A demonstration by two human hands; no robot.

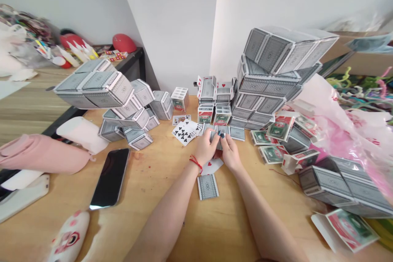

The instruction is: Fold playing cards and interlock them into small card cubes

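At the middle of the table, my left hand (206,145) and my right hand (230,152) meet, fingers closed together on a grey-backed playing card (219,145). Its lower part is covered by my fingers. Just below them lies a face-up heart card (212,166), and nearer me a face-down card (208,187). Several face-up club cards (186,132) are fanned left of my hands. Behind my fingers, a face-down card (237,133) lies flat before two upright card boxes (222,115), with card pieces (208,89) standing above them.
A tall stack of card-covered blocks (260,86) rises at the right, and another stack (101,86) leans at the left. Opened card boxes (279,129) lie on the right near a pink plastic bag (344,131). A black phone (109,178) and pink pouch (46,153) lie left.
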